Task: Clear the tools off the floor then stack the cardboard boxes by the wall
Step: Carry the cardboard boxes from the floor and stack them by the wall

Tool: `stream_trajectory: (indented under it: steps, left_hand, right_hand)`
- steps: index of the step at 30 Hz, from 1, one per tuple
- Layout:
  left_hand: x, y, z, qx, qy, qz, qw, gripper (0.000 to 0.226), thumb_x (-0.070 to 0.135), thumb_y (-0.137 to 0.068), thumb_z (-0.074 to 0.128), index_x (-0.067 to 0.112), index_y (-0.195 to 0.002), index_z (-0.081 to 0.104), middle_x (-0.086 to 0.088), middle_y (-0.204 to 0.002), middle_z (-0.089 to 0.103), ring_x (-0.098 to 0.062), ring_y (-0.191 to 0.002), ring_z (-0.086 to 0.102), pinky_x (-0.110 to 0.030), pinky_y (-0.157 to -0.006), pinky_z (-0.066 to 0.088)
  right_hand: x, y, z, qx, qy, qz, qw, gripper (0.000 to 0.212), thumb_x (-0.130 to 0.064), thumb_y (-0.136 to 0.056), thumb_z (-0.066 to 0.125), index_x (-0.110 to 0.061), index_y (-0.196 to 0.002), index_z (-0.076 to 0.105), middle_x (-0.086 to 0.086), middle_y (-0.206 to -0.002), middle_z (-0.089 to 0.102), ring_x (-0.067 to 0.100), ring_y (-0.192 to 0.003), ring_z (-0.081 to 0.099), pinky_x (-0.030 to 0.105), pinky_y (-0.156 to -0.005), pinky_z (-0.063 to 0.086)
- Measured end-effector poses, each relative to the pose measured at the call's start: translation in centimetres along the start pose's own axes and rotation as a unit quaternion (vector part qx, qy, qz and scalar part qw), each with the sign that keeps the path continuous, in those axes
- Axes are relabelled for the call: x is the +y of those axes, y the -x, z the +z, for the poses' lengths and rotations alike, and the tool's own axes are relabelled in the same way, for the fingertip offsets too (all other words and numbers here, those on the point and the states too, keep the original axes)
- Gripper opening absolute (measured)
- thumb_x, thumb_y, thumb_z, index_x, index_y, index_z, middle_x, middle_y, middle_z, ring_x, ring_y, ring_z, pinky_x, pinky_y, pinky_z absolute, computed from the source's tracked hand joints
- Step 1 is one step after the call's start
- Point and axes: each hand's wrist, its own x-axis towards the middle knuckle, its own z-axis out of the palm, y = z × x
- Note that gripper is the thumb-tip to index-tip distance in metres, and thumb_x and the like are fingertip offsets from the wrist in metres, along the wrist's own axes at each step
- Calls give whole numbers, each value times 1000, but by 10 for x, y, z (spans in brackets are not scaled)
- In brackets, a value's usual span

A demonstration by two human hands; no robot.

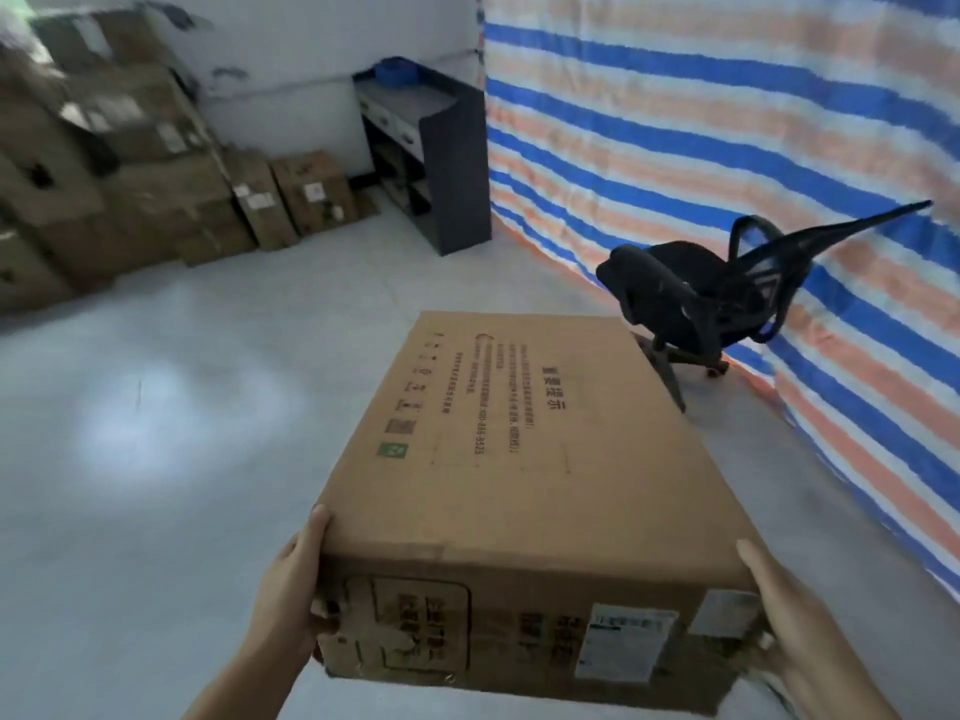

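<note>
Head view: a long cardboard box (524, 475) held off the floor (156, 459) between both hands, the left hand (296, 589) gripping its near left corner, the right hand (789, 636) clamped on its near right corner. Far beyond the left hand, stacked boxes (130, 174) line the wall (291, 54). Beyond the right hand, a tipped black chair (717, 293) against a striped tarp (727, 122).

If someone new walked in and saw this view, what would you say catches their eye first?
First, the long cardboard box carried in the foreground, gripped at its near corners by the left hand and right hand. Next, the blue, orange and white striped tarp covering the right side, with a black office chair before it. Stacked boxes line the left wall.
</note>
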Motion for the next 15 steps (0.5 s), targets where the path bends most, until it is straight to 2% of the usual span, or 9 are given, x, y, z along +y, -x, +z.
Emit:
stream_trajectory:
  steps: [5, 8, 12, 15]
  left_hand:
    - [39, -51, -34, 68, 62, -5, 996, 56, 50, -90, 52, 8, -127, 52, -13, -116, 54, -37, -102, 52, -48, -75, 47]
    - [55, -79, -34, 92, 81, 1, 992, 52, 48, -90, 52, 8, -123, 54, -14, -115, 56, -39, -103, 55, -47, -74, 46]
    - [82, -116, -12, 107, 107, 10, 988, 41, 47, -91, 51, 13, -113, 57, -7, -98, 59, -31, -89, 55, -45, -76, 47]
    - [109, -147, 14, 128, 117, 4, 985, 43, 51, -90, 50, 17, -115, 56, -9, -109, 57, -33, -98, 53, -44, -72, 48]
  right_hand:
    - [-52, -11, 107, -76, 52, -17, 996, 49, -48, -86, 59, -17, -125, 53, 6, -133, 52, 34, -120, 49, 53, -100, 41]
    - [-83, -34, 151, -102, 103, -4, 990, 57, -54, -85, 57, -19, -129, 52, 9, -136, 51, 36, -122, 47, 56, -100, 41]
    - [-127, -80, 203, -134, 144, -14, 980, 67, -61, -79, 59, -14, -126, 54, 9, -138, 50, 36, -123, 47, 56, -101, 40]
    - [-174, -115, 245, -168, 154, -20, 974, 64, -60, -81, 57, -17, -129, 53, 5, -143, 46, 33, -128, 43, 54, -105, 37]
